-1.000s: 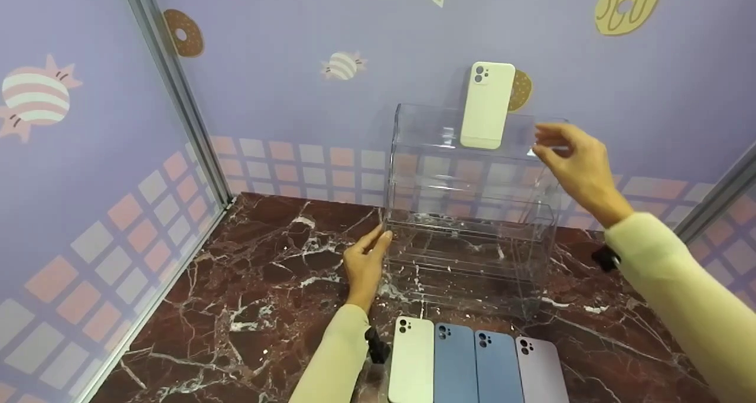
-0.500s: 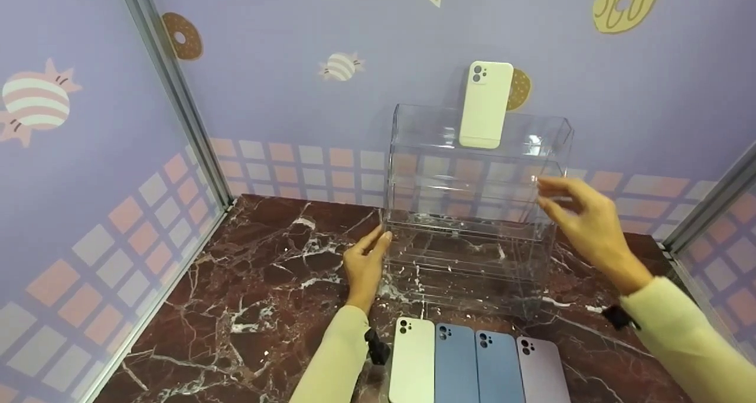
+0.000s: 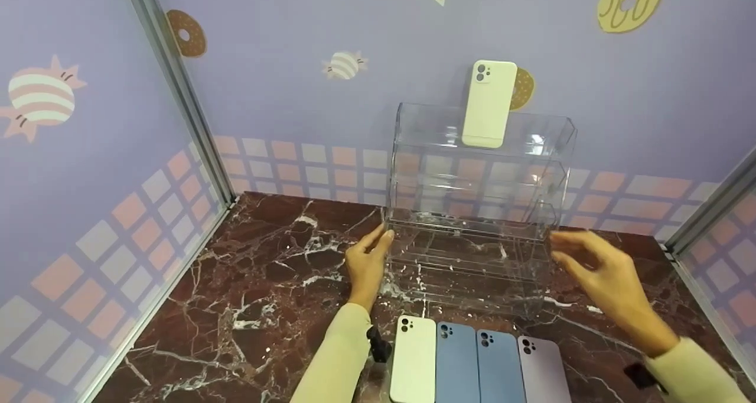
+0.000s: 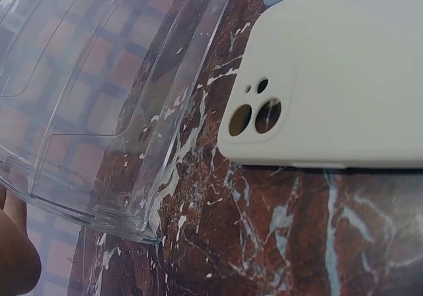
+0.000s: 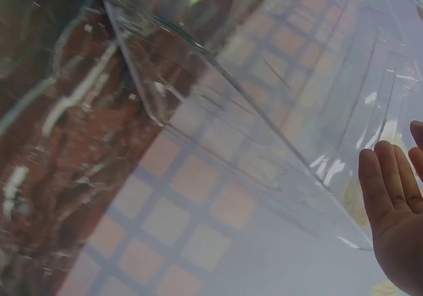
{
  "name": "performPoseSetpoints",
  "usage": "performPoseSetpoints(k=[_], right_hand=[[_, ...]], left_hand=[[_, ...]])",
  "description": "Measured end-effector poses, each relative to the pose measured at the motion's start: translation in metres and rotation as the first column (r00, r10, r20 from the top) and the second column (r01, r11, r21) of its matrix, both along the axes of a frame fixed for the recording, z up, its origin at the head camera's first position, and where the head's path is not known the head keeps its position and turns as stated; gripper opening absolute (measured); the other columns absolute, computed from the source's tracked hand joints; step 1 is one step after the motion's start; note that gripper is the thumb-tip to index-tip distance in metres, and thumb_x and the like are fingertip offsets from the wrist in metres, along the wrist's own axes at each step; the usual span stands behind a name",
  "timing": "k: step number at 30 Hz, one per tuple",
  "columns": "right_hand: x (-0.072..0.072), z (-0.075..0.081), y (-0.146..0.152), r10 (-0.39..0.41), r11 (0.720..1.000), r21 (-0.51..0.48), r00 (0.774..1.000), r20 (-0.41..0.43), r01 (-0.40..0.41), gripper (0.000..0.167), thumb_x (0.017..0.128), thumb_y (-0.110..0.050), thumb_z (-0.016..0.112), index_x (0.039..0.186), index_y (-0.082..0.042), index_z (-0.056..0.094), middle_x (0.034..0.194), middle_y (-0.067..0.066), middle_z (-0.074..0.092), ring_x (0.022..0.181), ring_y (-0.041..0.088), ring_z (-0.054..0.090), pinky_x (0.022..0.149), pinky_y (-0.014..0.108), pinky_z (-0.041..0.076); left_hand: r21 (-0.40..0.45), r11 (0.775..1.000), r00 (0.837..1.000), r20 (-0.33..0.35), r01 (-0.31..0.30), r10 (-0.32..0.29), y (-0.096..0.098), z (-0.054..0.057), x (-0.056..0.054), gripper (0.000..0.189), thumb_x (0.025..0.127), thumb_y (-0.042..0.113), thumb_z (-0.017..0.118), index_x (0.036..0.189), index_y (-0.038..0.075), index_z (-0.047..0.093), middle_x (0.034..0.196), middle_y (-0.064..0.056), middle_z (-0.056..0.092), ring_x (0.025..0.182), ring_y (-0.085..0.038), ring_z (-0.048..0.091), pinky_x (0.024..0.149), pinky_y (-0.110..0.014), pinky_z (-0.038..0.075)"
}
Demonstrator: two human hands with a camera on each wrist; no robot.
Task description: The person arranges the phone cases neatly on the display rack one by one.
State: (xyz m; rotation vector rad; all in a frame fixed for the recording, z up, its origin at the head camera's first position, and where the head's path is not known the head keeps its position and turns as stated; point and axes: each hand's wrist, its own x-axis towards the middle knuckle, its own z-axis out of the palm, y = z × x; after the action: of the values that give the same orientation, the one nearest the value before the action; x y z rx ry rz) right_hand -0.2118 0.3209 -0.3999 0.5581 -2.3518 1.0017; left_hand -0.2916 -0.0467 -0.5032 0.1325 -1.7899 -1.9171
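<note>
A clear tiered display rack (image 3: 466, 228) stands on the table. One cream phone case (image 3: 489, 104) leans upright in its top tier. My left hand (image 3: 367, 267) rests at the rack's lower left edge, fingers extended along the side and thumb near the front. In the left wrist view, its fingertips show at the rack's edge. To the right of the rack, my right hand (image 3: 608, 276) holds nothing, its fingers loosely bent and apart from the thumb. In front of the rack lie a cream case (image 3: 413, 361), two blue cases (image 3: 458, 364) and a lilac case (image 3: 544, 370), side by side.
The red marbled table (image 3: 248, 308) runs back to a purple wall (image 3: 266, 84) printed with sweets and a checked band. Metal corner posts (image 3: 177, 90) stand at the sides. The right wrist view shows the rack's slanted clear side close by.
My right hand has come down along the rack's right side, from its top tier to near its lower part. My left hand and the phone cases have stayed in place.
</note>
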Motion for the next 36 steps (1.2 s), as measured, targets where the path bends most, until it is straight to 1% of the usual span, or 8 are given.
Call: performPoseSetpoints(k=[11,20,22,26,28,30,33,36], right_hand=[[0.023,-0.051,0.018,-0.062,0.996,-0.052,0.990,0.128,0.069,0.037,0.086,0.011,0.082,0.120,-0.002,0.075,0.111,0.016,0.077,0.089,-0.004,0.069,0.076,0.013,0.055],[0.040,-0.092,0.031,-0.089,0.995,-0.007,0.948,0.305,0.096,0.040,0.086,-0.004,0.088,0.123,-0.006,0.075,0.116,0.014,0.077,0.098,0.006,0.071,0.082,0.017,0.055],[0.044,-0.100,0.031,-0.108,0.994,0.024,0.926,0.363,0.106,0.043,0.086,-0.011,0.089,0.126,-0.007,0.075,0.118,0.013,0.076,0.103,0.013,0.072,0.087,0.025,0.058],[0.050,-0.110,0.035,-0.119,0.993,0.083,0.851,0.512,0.089,0.052,0.089,-0.024,0.088,0.135,-0.007,0.070,0.128,0.014,0.071,0.116,0.030,0.068,0.092,0.046,0.058],[0.053,-0.112,0.038,-0.086,0.996,0.061,0.798,0.597,0.061,0.058,0.091,-0.026,0.086,0.139,-0.004,0.066,0.134,0.018,0.067,0.118,0.039,0.066,0.091,0.048,0.058],[0.054,-0.115,0.042,-0.037,0.999,0.025,0.763,0.646,0.027,0.062,0.091,-0.025,0.086,0.141,0.000,0.063,0.137,0.023,0.064,0.119,0.041,0.066,0.089,0.043,0.059],[0.055,-0.120,0.047,0.030,1.000,-0.026,0.734,0.679,-0.017,0.065,0.089,-0.021,0.087,0.142,0.005,0.060,0.138,0.027,0.060,0.117,0.041,0.067,0.086,0.035,0.060],[0.055,-0.123,0.051,0.044,0.998,-0.001,0.728,0.684,-0.059,0.067,0.089,-0.022,0.088,0.141,0.008,0.059,0.132,0.025,0.062,0.112,0.036,0.067,0.084,0.032,0.059]], left_hand=[[0.029,0.999,1.000,0.003,0.017,-0.017,0.001,0.002,0.000,0.029,0.093,0.014,0.085,0.120,0.005,0.081,0.117,-0.008,0.079,0.087,-0.012,0.071,0.076,-0.021,0.056],[0.034,0.999,1.000,-0.002,0.000,0.000,0.003,0.002,0.000,0.029,0.093,0.012,0.084,0.119,0.003,0.080,0.114,-0.012,0.078,0.082,-0.009,0.069,0.071,-0.019,0.053],[0.039,0.999,1.000,-0.012,-0.002,0.002,0.004,0.002,0.000,0.029,0.092,0.011,0.084,0.120,0.002,0.080,0.115,-0.013,0.078,0.083,-0.009,0.070,0.071,-0.018,0.053],[0.040,0.999,1.000,-0.019,0.008,-0.007,0.004,0.002,-0.001,0.029,0.093,0.011,0.084,0.120,0.002,0.080,0.114,-0.013,0.079,0.089,-0.013,0.072,0.076,-0.019,0.054],[0.041,0.999,1.000,-0.017,0.017,-0.017,0.003,0.001,-0.001,0.029,0.093,0.014,0.085,0.120,0.004,0.080,0.113,-0.011,0.079,0.092,-0.015,0.073,0.079,-0.020,0.055],[0.034,0.999,1.000,-0.008,0.017,-0.017,0.002,0.000,0.000,0.029,0.093,0.015,0.085,0.120,0.005,0.081,0.111,-0.010,0.080,0.092,-0.016,0.073,0.079,-0.021,0.055],[0.022,1.000,1.000,0.001,0.014,-0.014,0.001,0.000,0.000,0.029,0.093,0.017,0.085,0.119,0.007,0.082,0.111,-0.008,0.080,0.090,-0.015,0.073,0.079,-0.022,0.055],[0.011,1.000,1.000,0.007,0.009,-0.009,0.001,0.001,0.000,0.028,0.093,0.017,0.085,0.119,0.008,0.082,0.112,-0.007,0.080,0.090,-0.014,0.073,0.079,-0.022,0.056]])
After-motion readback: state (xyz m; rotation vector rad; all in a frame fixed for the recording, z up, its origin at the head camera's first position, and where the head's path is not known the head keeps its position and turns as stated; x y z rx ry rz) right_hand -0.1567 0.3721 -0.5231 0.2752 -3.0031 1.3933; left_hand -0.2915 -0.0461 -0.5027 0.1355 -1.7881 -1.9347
